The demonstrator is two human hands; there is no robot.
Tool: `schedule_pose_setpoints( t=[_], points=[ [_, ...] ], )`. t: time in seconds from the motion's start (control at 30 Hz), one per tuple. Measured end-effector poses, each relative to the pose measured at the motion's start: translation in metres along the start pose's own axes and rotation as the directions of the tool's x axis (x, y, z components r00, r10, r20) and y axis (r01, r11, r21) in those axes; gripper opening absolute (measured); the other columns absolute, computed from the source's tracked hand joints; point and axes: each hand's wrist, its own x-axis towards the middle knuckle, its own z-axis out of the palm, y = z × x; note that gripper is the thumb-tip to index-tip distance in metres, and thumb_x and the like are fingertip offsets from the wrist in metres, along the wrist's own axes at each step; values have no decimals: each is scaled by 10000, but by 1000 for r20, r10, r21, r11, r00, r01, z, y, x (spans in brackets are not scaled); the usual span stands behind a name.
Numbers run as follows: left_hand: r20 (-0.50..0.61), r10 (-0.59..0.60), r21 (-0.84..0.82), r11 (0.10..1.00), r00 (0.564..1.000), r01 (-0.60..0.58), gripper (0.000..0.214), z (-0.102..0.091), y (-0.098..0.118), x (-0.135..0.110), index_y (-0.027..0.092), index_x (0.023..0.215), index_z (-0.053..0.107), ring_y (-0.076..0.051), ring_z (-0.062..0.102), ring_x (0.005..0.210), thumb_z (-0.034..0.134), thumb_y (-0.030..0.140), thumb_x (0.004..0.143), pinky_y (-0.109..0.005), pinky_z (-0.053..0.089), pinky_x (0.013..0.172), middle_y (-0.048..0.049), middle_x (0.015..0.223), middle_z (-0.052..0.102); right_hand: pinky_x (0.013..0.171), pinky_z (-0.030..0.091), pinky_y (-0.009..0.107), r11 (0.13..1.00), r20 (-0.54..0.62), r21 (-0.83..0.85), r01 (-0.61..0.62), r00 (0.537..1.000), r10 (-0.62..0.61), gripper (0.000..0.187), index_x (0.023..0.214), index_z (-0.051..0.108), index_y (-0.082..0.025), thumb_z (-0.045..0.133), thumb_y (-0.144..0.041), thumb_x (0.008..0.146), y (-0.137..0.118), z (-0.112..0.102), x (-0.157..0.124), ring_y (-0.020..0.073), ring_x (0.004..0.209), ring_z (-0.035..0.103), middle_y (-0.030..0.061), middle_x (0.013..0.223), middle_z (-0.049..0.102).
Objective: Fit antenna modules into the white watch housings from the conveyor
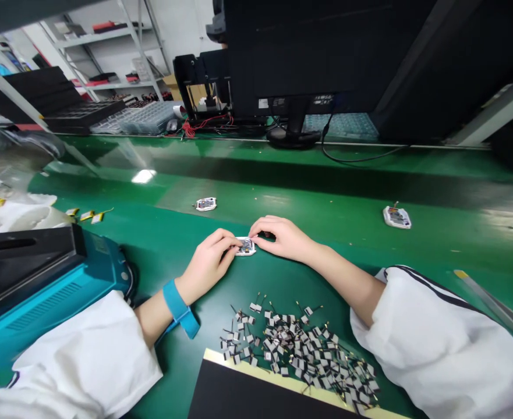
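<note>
A small white housing with a circuit board inside (246, 247) lies on the green mat (326, 233). My left hand (208, 265), with a blue wrist strap (180, 307), pinches the housing's left edge. My right hand (282, 237) has its fingers curled and pressed onto the housing's right side. Near my forearms lies a heap of several small grey components with thin wires (300, 346).
Two more white housings lie on the mat, one at centre (206, 204) and one at right (396, 217). A teal machine (50, 279) stands at left, a black tray (256, 396) at the near edge, a monitor stand (293, 134) behind, and small yellow parts (85, 215) at left.
</note>
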Motion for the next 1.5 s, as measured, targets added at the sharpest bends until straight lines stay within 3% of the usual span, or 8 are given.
schedule_pose_setpoints(
  t=[0.17,0.3,0.47,0.87,1.5],
  points=[
    [-3,154,67,986,988,-154,118,2,-1,5,144,897,560,-127,550,780,470,149,821,-250,467,714,-36,853,614,772,432,302,999,66,-34,-8,998,10,396,1051,504,-166,563,-376,721,-9,-2,-7,180,920,527,57,1017,574],
    [10,198,133,971,980,-198,116,4,-2,7,149,882,576,-133,567,782,480,150,816,-257,484,715,-29,873,635,780,430,300,998,71,-55,5,997,-1,380,1057,502,-172,547,-380,742,-8,1,-8,184,947,525,60,1011,577],
    [91,200,228,950,976,-216,153,3,2,7,130,905,588,-154,570,794,466,120,813,-278,498,716,-43,912,637,751,432,289,999,51,-44,13,999,-10,377,1056,501,-168,544,-376,744,-4,4,-8,174,923,533,52,994,574],
    [123,146,309,934,982,-178,173,2,9,6,130,932,591,-154,570,798,475,120,804,-263,487,722,-41,924,628,655,395,238,998,33,-40,42,999,-41,320,992,539,-161,537,-368,748,-2,4,-9,153,838,538,38,922,576],
    [110,130,309,938,985,-158,178,2,12,9,171,904,610,-142,567,795,449,180,829,-261,483,704,-30,896,622,639,377,230,998,39,-43,45,998,-44,277,953,565,-172,537,-351,743,0,5,-9,142,817,529,23,908,566]
  ],
)
